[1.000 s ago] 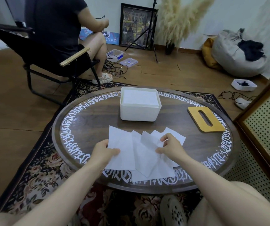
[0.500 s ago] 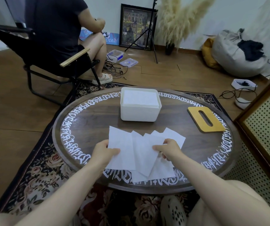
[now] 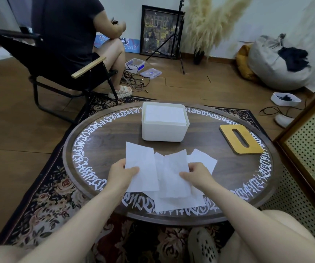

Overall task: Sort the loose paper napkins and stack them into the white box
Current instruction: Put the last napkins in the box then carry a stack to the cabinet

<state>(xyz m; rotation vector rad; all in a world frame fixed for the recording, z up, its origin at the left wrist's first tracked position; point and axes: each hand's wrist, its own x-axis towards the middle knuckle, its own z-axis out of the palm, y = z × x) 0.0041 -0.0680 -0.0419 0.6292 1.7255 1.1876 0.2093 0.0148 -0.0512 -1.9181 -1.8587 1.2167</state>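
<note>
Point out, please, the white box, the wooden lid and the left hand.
white box (image 3: 164, 132), head view, front wall.
wooden lid (image 3: 248, 147), head view, near right edge beside the slot.
left hand (image 3: 121, 174), head view, back of the hand gripping a napkin.

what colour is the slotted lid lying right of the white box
Yellowish wood tone, slotted lid, best seen in the head view.

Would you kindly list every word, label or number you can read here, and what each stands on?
"Dead": on the blue board leaning on the wall.
White script ringing the round table: ornamental, not readable.
Framed picture: no legible text.
White box, napkins: no text.
</note>
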